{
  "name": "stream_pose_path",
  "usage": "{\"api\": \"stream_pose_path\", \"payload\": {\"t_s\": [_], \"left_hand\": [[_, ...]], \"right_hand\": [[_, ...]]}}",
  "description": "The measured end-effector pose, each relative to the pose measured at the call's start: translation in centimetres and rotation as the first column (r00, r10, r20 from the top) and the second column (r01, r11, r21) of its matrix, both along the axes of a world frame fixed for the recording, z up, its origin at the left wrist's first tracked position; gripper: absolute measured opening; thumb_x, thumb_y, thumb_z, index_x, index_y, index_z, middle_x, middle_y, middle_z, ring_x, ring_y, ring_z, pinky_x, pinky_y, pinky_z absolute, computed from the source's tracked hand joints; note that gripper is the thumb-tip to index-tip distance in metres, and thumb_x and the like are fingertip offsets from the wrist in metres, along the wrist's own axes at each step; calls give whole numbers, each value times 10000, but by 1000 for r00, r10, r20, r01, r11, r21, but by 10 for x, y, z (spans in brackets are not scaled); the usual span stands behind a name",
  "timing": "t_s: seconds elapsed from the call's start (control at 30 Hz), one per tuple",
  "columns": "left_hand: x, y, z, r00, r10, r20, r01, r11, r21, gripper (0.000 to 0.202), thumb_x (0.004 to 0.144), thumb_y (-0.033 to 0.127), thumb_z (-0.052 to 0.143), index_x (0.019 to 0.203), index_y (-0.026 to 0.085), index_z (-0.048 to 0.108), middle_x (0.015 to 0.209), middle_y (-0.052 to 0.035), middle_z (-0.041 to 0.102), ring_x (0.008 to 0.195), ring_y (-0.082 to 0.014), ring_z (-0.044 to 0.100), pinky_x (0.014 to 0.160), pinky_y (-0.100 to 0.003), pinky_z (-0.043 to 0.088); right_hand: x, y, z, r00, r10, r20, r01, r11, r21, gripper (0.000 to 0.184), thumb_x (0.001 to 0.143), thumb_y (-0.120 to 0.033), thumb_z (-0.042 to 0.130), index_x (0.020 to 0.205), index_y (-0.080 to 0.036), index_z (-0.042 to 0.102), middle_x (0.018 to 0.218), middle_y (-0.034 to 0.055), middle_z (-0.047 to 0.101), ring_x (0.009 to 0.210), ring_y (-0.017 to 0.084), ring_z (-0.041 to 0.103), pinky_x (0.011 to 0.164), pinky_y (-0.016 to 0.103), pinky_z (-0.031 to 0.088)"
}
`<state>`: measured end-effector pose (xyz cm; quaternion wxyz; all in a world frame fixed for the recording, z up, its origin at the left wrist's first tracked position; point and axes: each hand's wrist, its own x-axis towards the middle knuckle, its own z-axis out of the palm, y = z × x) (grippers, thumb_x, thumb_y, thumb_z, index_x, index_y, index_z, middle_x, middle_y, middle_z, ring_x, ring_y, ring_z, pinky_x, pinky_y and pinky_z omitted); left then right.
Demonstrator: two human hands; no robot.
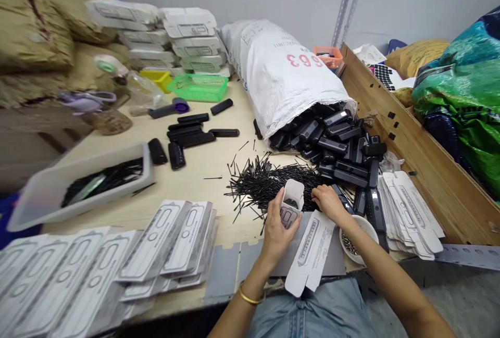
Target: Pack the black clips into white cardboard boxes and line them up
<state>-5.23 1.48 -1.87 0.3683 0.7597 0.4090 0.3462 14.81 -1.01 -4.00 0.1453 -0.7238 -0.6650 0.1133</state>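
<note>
My left hand (278,226) is closed around a small white printed carton (289,214), held upright. Its top end faces me, and something dark shows inside. My right hand (328,201) has its fingers pinched together at the right edge of a heap of thin black sticks (269,179). What the fingertips hold, if anything, is hidden. Under my hands a flat, unfolded printed carton (312,247) lies at the table edge. A white bowl of small metal parts (358,239) stands below my right forearm.
A white sack (281,67) spills black ribbed cases (344,145). Flat cartons (410,213) lie stacked at right by a wooden board (422,129). Filled-looking cartons (156,239) lie front left, near a clear bin (146,163). A green basket (199,87) stands behind.
</note>
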Motion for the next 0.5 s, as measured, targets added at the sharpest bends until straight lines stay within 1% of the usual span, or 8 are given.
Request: {"api": "stream_pose_path", "payload": {"t_s": [0.07,0.13,0.23,0.33,0.37,0.4,0.43,0.5], "left_hand": [[2,-2,1,1000,-12,-13,12,1000,-3,731,790,266,603,1406,253,210,1312,-107,411,1228,-234,402,1032,-416,345],[3,-4,3,999,-21,-26,21,1000,-8,738,794,259,599,1412,263,196,1280,-100,424,1200,-228,419,1016,-410,359],[4,-6,5,999,-39,-33,39,999,-1,745,792,228,596,1414,273,189,1283,-92,417,1204,-223,410,1019,-405,352],[7,-8,7,998,-56,-40,56,998,-12,752,784,189,593,1413,285,194,1314,-88,396,1220,-227,394,1019,-411,350],[8,-9,7,997,-63,-42,63,998,-15,753,781,185,594,1413,289,198,1315,-88,394,1215,-230,399,1011,-414,357],[8,-10,7,996,-72,-43,71,997,-15,752,781,185,595,1413,292,202,1310,-88,396,1204,-231,407,1000,-415,366],[9,-11,7,996,-84,-40,83,996,-9,748,780,186,595,1411,294,208,1301,-88,402,1192,-231,416,989,-414,376],[9,-12,8,995,-96,-21,96,995,6,734,783,181,589,1406,293,218,1283,-87,412,1180,-225,424,980,-407,385]], "right_hand": [[9,-2,3,987,-39,-157,55,994,99,103,829,-185,571,760,-192,647,807,31,638,818,167,550,762,287,383],[17,-6,11,926,-98,-365,188,958,218,127,834,-236,568,762,-197,664,838,25,656,825,161,580,785,287,416],[18,-16,33,731,-193,-655,468,840,275,177,828,-332,571,811,-182,664,794,23,658,718,153,608,714,289,465],[0,-23,63,516,-125,-847,645,708,288,196,825,-356,580,873,-173,632,787,19,646,684,142,609,677,284,485],[-9,-24,72,499,-83,-863,661,680,317,178,829,-342,580,880,-179,627,805,19,645,710,142,605,699,290,486],[-19,-23,79,524,-53,-850,650,670,359,155,834,-326,578,868,-185,633,816,21,645,748,146,599,730,301,483],[-29,-22,84,578,-38,-815,609,686,399,137,837,-310,575,850,-194,645,826,24,646,791,154,591,769,317,473],[-47,-19,86,719,-19,-695,464,758,459,126,832,-288,579,798,-218,678,879,33,644,890,178,560,847,353,439]]}}
